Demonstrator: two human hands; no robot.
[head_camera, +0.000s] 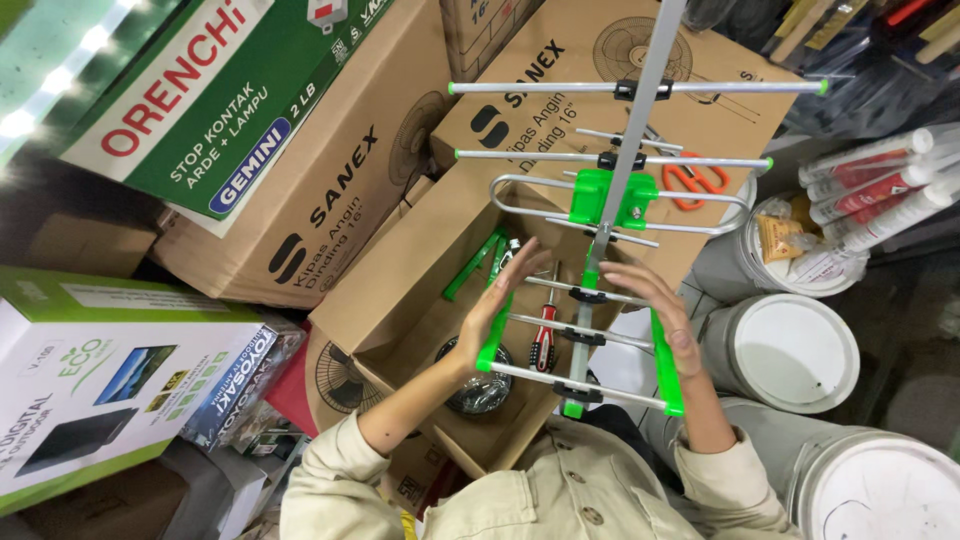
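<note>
The aerial (610, 215) stands upright over an open cardboard box (400, 300); it looks light, with thin rods that would bend easily. The left hand (497, 305) and right hand (662, 305), fingers spread flat, press its green end strips; the central boom seems the firmer hold.

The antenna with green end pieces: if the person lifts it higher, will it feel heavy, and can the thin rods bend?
The antenna probably feels light for its size: thin metal rods on a slim boom. The rods look easy to bend if they catch on the open cardboard box. Both hands, left hand and right hand, steady it, so it may wobble.
</note>
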